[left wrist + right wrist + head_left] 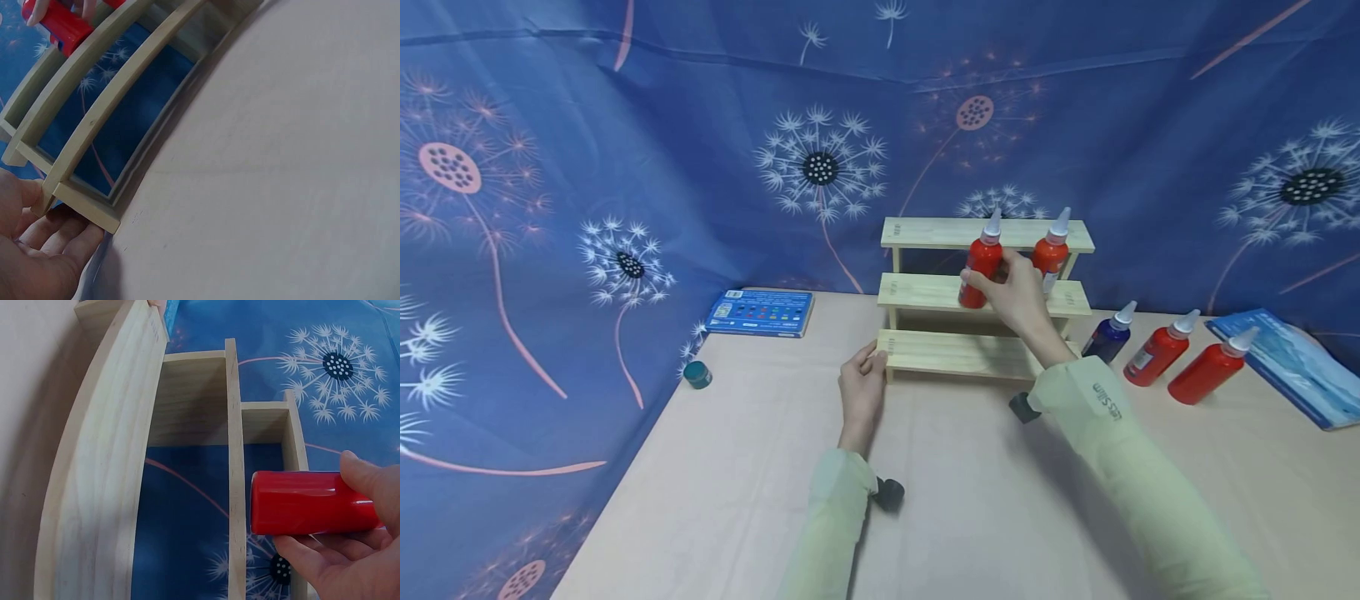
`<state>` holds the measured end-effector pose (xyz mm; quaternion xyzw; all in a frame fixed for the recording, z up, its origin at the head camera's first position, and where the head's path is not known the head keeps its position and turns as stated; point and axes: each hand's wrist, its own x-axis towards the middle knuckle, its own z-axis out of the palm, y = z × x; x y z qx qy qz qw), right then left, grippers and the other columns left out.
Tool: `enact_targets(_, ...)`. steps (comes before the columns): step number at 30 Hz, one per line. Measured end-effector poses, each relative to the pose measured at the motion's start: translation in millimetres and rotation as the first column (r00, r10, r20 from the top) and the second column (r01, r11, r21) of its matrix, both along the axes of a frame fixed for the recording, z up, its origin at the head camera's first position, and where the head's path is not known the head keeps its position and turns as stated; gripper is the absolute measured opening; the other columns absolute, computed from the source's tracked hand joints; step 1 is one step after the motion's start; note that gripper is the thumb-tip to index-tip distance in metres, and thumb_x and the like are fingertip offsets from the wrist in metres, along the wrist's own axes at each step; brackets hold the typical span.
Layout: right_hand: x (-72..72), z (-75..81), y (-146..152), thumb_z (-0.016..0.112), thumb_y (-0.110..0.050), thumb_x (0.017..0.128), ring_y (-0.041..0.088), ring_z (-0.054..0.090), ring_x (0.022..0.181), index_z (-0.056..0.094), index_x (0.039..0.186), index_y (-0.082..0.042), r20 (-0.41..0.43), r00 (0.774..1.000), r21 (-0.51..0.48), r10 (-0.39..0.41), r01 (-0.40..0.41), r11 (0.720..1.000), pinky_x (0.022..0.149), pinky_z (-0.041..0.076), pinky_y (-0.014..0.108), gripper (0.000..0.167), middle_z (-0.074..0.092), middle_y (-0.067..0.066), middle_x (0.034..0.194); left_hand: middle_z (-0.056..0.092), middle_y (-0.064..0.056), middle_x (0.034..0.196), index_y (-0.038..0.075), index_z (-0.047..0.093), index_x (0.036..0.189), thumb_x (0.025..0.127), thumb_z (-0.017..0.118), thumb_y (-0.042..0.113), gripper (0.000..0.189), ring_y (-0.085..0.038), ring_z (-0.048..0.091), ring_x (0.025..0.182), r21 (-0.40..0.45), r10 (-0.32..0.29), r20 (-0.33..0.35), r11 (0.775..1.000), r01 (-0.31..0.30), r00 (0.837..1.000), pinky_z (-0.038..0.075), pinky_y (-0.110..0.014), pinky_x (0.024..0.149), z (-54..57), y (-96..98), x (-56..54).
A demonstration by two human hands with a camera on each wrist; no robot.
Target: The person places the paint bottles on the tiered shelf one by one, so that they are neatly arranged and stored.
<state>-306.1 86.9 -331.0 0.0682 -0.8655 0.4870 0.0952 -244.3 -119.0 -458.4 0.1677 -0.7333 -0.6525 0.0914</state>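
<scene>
A three-tier wooden rack (955, 352) stands at the back of the table. My left hand (861, 387) grips the left end of its lowest tier; the left wrist view shows the thumb at the board's corner (47, 197) and fingers beneath. In my right hand (1018, 296) is a red squeeze bottle (981, 265) with a pale pointed cap, held nearly upright, its base overlapping the middle tier in the head view. The right wrist view shows thumb and fingers around the bottle (306, 503). Just right of it, a second orange-red bottle (1050, 252) stands on the rack, partly behind the hand.
Right of the rack are a dark blue bottle (1107, 337) and two red bottles (1156, 357), (1206, 373). A blue-and-white flat item (1292, 358) lies beyond them. Back left lie a blue box (760, 312) and a small green jar (697, 374). Blue dandelion-print cloth (715, 125) hangs behind.
</scene>
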Motion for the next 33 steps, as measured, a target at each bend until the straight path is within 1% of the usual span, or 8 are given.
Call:
enact_targets(4,-3.9,-0.8,0,0.07,-0.023,0.091,0.037,0.063,0.111,0.053,0.134,0.003,0.003,1.0,0.005,-0.01,0.01,1.0,0.098,0.05,0.049,0.053,0.063,0.024,0.125,0.074,-0.009,0.105,0.01,0.062,0.131,0.097,0.06,0.019,0.035,-0.018,0.071,0.094,-0.009,0.002,-0.014,1.0,-0.002,1.0,0.055,-0.027,0.074,-1.2,1.1,0.3)
enact_targets(12,-6.8,-0.3,2,0.071,-0.025,0.091,0.036,0.063,0.111,0.052,0.136,0.001,0.033,0.999,0.024,-0.036,0.035,0.999,0.098,0.049,0.049,0.056,0.063,0.022,0.126,0.073,-0.012,0.106,0.008,0.062,0.13,0.097,0.06,0.017,0.035,-0.022,0.071,0.098,-0.019,-0.006,-0.037,1.0,0.005,0.999,0.057,-0.036,0.083,-0.7,3.9,0.9)
enact_targets(16,-9.2,-1.5,-2,0.071,-0.025,0.091,0.036,0.061,0.114,0.051,0.137,0.0,0.049,0.998,0.007,-0.028,0.028,1.0,0.1,0.049,0.049,0.056,0.062,0.022,0.128,0.073,-0.012,0.107,0.008,0.062,0.13,0.097,0.06,0.017,0.034,-0.022,0.071,0.099,-0.02,-0.001,-0.039,1.0,0.0,0.999,0.057,-0.036,0.084,-0.3,2.0,0.2)
enact_targets(20,-9.6,-4.5,-4,0.07,-0.026,0.092,0.035,0.058,0.119,0.048,0.139,-0.001,0.068,0.998,-0.001,-0.014,0.014,1.0,0.103,0.046,0.049,0.058,0.059,0.021,0.132,0.074,-0.011,0.106,0.008,0.062,0.13,0.098,0.059,0.017,0.034,-0.022,0.072,0.094,-0.031,0.009,-0.028,0.999,-0.01,1.0,0.057,-0.029,0.075,-2.3,0.7,0.1)
enact_targets(24,-5.1,-5.9,-4,0.069,-0.031,0.092,0.035,0.055,0.125,0.039,0.144,-0.001,0.076,0.997,0.02,0.01,-0.012,1.0,0.105,0.045,0.049,0.067,0.054,0.022,0.138,0.074,-0.011,0.105,0.008,0.062,0.13,0.097,0.06,0.017,0.034,-0.021,0.072,0.092,-0.024,0.017,-0.021,1.0,-0.018,1.0,0.056,-0.024,0.068,-3.1,2.0,2.1)
enact_targets(28,3.5,-6.6,-2,0.069,-0.032,0.091,0.034,0.047,0.133,0.028,0.15,-0.003,0.082,0.996,-0.019,0.031,-0.03,0.999,0.108,0.042,0.047,0.078,0.047,0.021,0.145,0.073,-0.011,0.107,0.009,0.062,0.13,0.097,0.061,0.019,0.034,-0.021,0.071,0.098,-0.017,0.014,-0.016,1.0,-0.014,1.0,0.058,-0.029,0.079,-2.7,3.2,3.9)
enact_targets(31,13.1,-6.4,1,0.07,-0.032,0.091,0.034,0.041,0.138,0.02,0.153,-0.004,0.086,0.995,-0.059,0.04,-0.035,0.998,0.111,0.038,0.046,0.085,0.04,0.021,0.151,0.073,-0.012,0.109,0.009,0.062,0.13,0.097,0.061,0.019,0.035,-0.023,0.069,0.103,-0.016,0.012,-0.018,1.0,-0.013,1.0,0.054,-0.037,0.092,-0.7,3.8,4.5)
enact_targets(33,21.7,-6.6,4,0.07,-0.033,0.091,0.034,0.039,0.139,0.016,0.155,-0.004,0.082,0.996,-0.075,0.043,-0.037,0.996,0.112,0.037,0.046,0.089,0.035,0.022,0.153,0.072,-0.012,0.109,0.008,0.062,0.13,0.097,0.061,0.019,0.035,-0.024,0.069,0.105,-0.02,0.015,-0.022,1.0,-0.015,1.0,0.053,-0.039,0.094,0.4,4.0,4.6)
